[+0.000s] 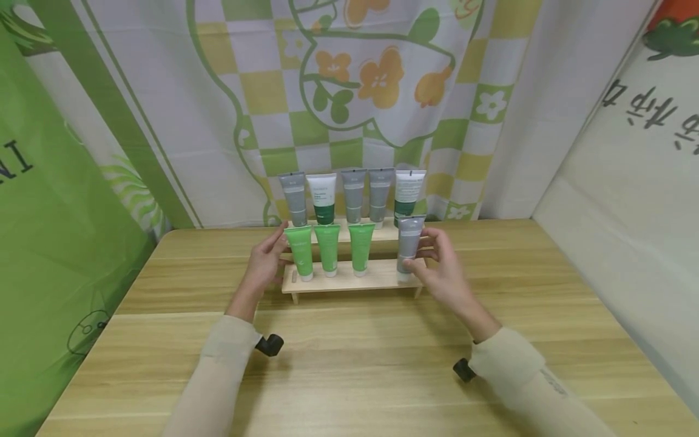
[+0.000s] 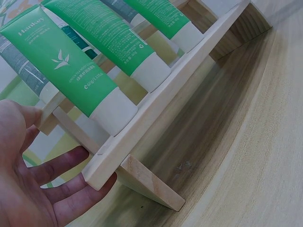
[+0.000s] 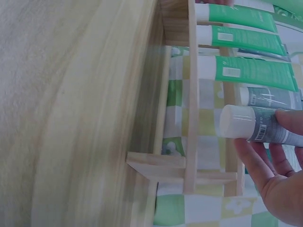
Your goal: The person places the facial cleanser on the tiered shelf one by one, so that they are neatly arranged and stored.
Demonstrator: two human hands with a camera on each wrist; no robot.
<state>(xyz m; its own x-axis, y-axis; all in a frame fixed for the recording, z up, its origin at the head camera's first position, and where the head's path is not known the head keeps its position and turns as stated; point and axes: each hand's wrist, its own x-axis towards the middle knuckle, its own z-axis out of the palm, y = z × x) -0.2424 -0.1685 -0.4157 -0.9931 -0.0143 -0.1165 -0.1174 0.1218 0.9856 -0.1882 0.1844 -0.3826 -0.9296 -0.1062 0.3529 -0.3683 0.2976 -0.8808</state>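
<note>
My right hand (image 1: pixel 445 273) pinches a grey tube (image 3: pixel 272 125) between thumb and fingers at the right end of a two-tier wooden rack (image 1: pixel 349 280). In the right wrist view, a gap shows between its white cap (image 3: pixel 236 121) and the lower shelf's board. My left hand (image 1: pixel 264 261) touches the rack's left end, its fingers fairly straight against the lower shelf (image 2: pixel 106 165) and its thumb by the upper one. Three green tubes (image 1: pixel 329 250) stand cap down on the lower shelf. Grey tubes (image 1: pixel 354 195) and white-and-green tubes (image 1: pixel 323 197) line the upper shelf.
The rack stands on a wood-grain table (image 1: pixel 349 364) near its back edge. Behind it hangs a patterned curtain (image 1: pixel 371 91). A green cloth (image 1: pixel 49 212) hangs at the left and a pale printed one (image 1: pixel 628 182) at the right. Both wrists carry small black cameras (image 1: pixel 270 345).
</note>
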